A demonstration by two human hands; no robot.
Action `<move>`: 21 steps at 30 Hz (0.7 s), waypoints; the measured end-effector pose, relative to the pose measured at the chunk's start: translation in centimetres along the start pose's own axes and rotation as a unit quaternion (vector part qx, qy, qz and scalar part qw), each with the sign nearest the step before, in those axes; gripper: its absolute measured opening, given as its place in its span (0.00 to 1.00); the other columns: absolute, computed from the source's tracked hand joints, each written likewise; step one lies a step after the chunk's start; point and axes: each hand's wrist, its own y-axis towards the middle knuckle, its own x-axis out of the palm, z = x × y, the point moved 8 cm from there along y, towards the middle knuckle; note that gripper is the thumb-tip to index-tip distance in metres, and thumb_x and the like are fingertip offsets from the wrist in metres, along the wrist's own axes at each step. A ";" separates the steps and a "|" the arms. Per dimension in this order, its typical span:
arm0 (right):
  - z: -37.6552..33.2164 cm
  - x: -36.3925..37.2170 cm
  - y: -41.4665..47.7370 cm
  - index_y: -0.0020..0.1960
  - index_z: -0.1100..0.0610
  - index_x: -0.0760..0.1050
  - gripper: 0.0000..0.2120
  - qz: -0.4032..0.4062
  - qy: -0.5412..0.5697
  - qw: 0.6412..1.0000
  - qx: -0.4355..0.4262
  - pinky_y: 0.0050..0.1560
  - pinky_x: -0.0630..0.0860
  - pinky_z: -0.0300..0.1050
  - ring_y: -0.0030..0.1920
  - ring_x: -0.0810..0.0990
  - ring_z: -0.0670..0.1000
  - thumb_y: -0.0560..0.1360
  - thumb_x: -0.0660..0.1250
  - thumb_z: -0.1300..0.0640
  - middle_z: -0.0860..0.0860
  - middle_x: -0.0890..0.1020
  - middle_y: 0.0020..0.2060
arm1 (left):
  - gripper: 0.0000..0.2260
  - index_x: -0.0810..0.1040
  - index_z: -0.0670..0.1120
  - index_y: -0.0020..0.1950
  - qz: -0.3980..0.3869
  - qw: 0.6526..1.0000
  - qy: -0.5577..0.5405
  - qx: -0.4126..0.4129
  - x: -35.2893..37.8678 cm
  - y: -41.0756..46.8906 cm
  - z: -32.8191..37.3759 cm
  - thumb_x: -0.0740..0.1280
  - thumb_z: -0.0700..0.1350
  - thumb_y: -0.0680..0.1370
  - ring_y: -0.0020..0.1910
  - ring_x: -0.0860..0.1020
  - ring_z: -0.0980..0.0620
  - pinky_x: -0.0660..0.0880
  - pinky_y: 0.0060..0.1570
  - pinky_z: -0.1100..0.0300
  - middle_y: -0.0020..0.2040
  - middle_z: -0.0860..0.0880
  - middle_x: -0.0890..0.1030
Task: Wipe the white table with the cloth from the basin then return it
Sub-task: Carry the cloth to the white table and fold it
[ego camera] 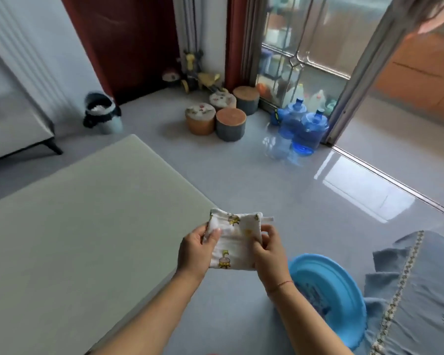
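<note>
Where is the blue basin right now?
In the head view, the blue basin sits on the floor at lower right, below the right hand, beside a blue-grey fabric cover.

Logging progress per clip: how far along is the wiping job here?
Done: the cloth is out of the blue basin. In hand: left hand and right hand hold it folded in the air beside the white table. Whether the wiping is done cannot be told; the return remains.

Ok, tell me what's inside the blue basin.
Nothing certain. The blue basin sits tilted on the floor beside the blue-grey cover; its visible inside looks bare, with faint marks, and the right hand's forearm hides part. The cloth is held by both hands.
</note>
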 end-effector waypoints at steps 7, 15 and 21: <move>-8.1 12.6 -7.8 0.44 0.56 0.68 0.10 -0.174 -0.064 0.982 -0.040 0.37 0.70 0.49 0.39 0.72 0.53 0.72 0.57 0.71 0.61 0.76 0.41 | 0.05 0.82 0.49 0.48 0.169 0.985 -0.039 0.007 -16.5 -8.9 2.2 0.68 0.48 0.77 0.38 0.81 0.46 0.78 0.41 0.50 0.37 0.49 0.84; -11.6 28.1 -21.9 0.47 0.60 0.68 0.10 -0.356 -0.097 0.926 -0.077 0.34 0.70 0.44 0.39 0.73 0.52 0.73 0.56 0.73 0.62 0.78 0.44 | 0.04 0.81 0.53 0.44 0.318 0.945 -0.074 0.003 -33.7 -21.3 -0.6 0.67 0.51 0.76 0.42 0.79 0.38 0.77 0.42 0.46 0.40 0.42 0.83; -12.5 38.6 -34.6 0.48 0.59 0.68 0.09 -0.448 -0.116 0.879 -0.110 0.31 0.72 0.44 0.40 0.76 0.53 0.75 0.56 0.71 0.61 0.79 0.46 | 0.09 0.82 0.50 0.46 0.395 0.913 -0.101 -0.015 -45.9 -31.2 -4.1 0.65 0.53 0.75 0.36 0.77 0.52 0.74 0.38 0.53 0.38 0.46 0.83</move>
